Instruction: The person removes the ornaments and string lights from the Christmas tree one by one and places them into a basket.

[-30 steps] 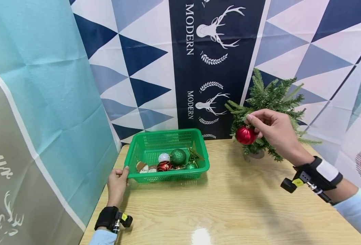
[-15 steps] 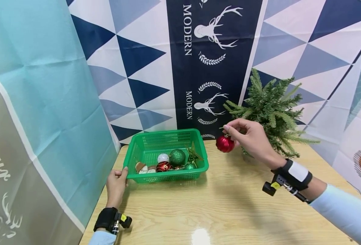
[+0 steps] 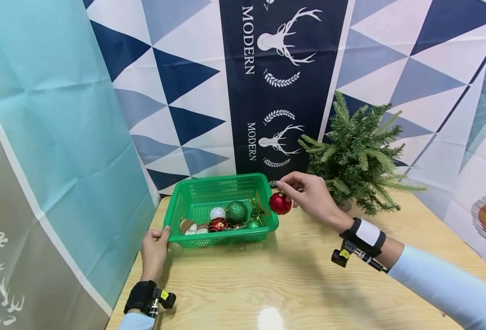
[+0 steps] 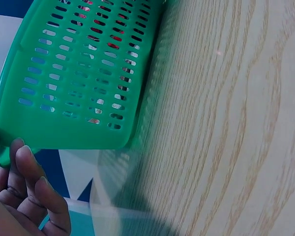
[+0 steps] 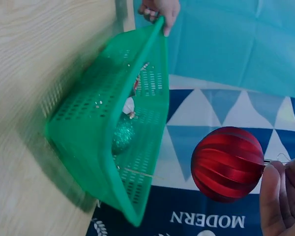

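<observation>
My right hand [image 3: 311, 197] pinches a shiny red ridged Christmas bauble [image 5: 227, 164] by the loop at its cap. In the head view the bauble hangs just beside the right rim of a green plastic basket [image 3: 222, 238]. My left hand [image 3: 154, 252] grips that basket's front left corner, thumb on the rim, as the left wrist view also shows. Inside lie a glittery green ball [image 3: 236, 211], a white ball [image 3: 218, 213], a red patterned ball [image 3: 218, 224], a green star [image 3: 259, 209] and a small brown-and-white figure [image 3: 188, 226], partly hidden by the front wall.
A small potted artificial fir tree [image 3: 356, 156] stands at the back right, behind my right forearm. The wooden table [image 3: 243, 284] meets a patterned cloth backdrop [image 3: 185, 91] at the back and a blue one [image 3: 74, 137] at the left.
My right hand has carried the red bauble leftward and slightly down, away from the fir tree to the basket's right edge. The left hand keeps its grip on the basket corner.
</observation>
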`<action>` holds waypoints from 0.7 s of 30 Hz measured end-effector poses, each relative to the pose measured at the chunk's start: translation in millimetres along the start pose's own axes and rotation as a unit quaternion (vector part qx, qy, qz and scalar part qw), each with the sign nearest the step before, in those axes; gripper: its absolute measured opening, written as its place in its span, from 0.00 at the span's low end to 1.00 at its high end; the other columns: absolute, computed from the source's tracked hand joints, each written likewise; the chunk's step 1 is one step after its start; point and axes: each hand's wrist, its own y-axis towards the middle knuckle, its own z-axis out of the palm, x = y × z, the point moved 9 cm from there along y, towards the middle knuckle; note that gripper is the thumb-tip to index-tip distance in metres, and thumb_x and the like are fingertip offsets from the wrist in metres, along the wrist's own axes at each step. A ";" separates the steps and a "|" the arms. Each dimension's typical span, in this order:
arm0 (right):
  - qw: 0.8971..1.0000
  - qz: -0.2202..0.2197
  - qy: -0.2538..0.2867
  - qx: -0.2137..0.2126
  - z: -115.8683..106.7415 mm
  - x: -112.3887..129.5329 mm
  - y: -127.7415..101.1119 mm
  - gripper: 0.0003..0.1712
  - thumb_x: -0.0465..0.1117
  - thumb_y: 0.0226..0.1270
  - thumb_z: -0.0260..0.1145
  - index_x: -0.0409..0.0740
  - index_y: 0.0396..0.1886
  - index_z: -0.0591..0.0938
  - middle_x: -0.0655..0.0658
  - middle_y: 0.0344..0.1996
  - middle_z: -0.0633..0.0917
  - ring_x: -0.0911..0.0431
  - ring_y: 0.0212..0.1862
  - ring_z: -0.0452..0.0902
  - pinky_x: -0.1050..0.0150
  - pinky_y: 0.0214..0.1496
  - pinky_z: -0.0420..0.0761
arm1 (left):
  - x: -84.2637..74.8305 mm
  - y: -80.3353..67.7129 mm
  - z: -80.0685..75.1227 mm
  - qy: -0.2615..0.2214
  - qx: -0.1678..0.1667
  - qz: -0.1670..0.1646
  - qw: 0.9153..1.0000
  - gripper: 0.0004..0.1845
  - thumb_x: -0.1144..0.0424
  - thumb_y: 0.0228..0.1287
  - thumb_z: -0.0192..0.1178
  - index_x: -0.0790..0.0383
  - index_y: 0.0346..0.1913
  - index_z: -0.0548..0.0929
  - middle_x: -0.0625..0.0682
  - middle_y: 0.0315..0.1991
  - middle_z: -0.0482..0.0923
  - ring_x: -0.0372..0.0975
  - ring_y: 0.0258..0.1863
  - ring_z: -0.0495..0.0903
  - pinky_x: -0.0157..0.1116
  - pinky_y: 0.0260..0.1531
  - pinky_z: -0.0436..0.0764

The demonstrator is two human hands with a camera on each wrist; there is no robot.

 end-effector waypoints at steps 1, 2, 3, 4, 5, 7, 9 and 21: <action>1.000 0.001 0.004 0.002 3.7 -0.7 0.3 0.09 0.47 0.76 0.68 0.48 0.45 0.87 0.51 0.27 0.86 0.50 0.27 0.82 0.62 0.26 0.82 | 0.0 0.1 -0.2 0.000 0.001 0.000 1.000 0.20 0.49 0.79 0.57 0.64 0.39 0.69 0.54 0.28 0.70 0.44 0.23 0.77 0.44 0.29 0.80; 1.000 0.001 0.006 0.003 6.9 -1.2 0.5 0.08 0.47 0.76 0.68 0.49 0.45 0.88 0.51 0.27 0.85 0.50 0.27 0.82 0.61 0.26 0.83 | -0.1 0.2 -0.3 -0.001 0.001 0.000 1.000 0.20 0.50 0.79 0.57 0.64 0.39 0.69 0.54 0.28 0.70 0.43 0.23 0.77 0.43 0.29 0.80; 1.000 0.001 0.008 0.004 10.0 -1.9 0.7 0.08 0.47 0.76 0.68 0.49 0.45 0.88 0.51 0.27 0.86 0.50 0.28 0.82 0.61 0.26 0.83 | -0.2 0.3 -0.3 0.000 0.002 0.001 1.000 0.20 0.50 0.79 0.57 0.64 0.39 0.69 0.54 0.28 0.70 0.43 0.23 0.77 0.43 0.29 0.81; 1.000 0.001 0.010 0.005 12.9 -2.9 0.9 0.08 0.47 0.76 0.68 0.49 0.45 0.88 0.51 0.27 0.86 0.49 0.28 0.82 0.61 0.26 0.83 | -0.3 0.3 -0.4 0.000 0.001 0.001 1.000 0.19 0.50 0.79 0.57 0.64 0.39 0.70 0.54 0.28 0.70 0.43 0.23 0.77 0.43 0.28 0.81; 1.000 0.001 0.011 0.005 15.3 -3.3 1.1 0.08 0.47 0.76 0.68 0.49 0.45 0.88 0.51 0.27 0.86 0.48 0.28 0.82 0.61 0.25 0.82 | -0.4 0.4 -0.4 0.000 0.002 0.001 1.000 0.19 0.50 0.79 0.57 0.64 0.39 0.70 0.54 0.28 0.70 0.44 0.23 0.77 0.44 0.29 0.81; 1.000 0.000 0.012 0.007 20.1 -4.5 1.6 0.09 0.47 0.76 0.68 0.49 0.46 0.88 0.50 0.26 0.86 0.46 0.27 0.82 0.62 0.24 0.81 | 0.0 0.2 -0.3 -0.002 0.002 0.002 1.000 0.18 0.51 0.79 0.57 0.64 0.39 0.70 0.55 0.28 0.70 0.47 0.24 0.77 0.44 0.29 0.80; 1.000 -0.001 0.014 0.011 24.8 -5.2 1.8 0.09 0.48 0.76 0.68 0.49 0.45 0.88 0.50 0.25 0.85 0.47 0.26 0.81 0.62 0.24 0.81 | 0.6 -0.3 -0.2 -0.002 0.002 0.002 1.000 0.18 0.51 0.79 0.57 0.64 0.39 0.70 0.54 0.27 0.70 0.49 0.24 0.78 0.43 0.28 0.80; 1.000 -0.024 0.005 0.007 53.8 -5.5 10.9 0.07 0.46 0.76 0.68 0.49 0.42 0.88 0.52 0.28 0.86 0.57 0.27 0.80 0.63 0.23 0.78 | 0.8 -0.6 -0.4 0.002 -0.001 0.005 1.000 0.19 0.49 0.79 0.57 0.64 0.39 0.70 0.54 0.26 0.70 0.50 0.24 0.78 0.39 0.26 0.78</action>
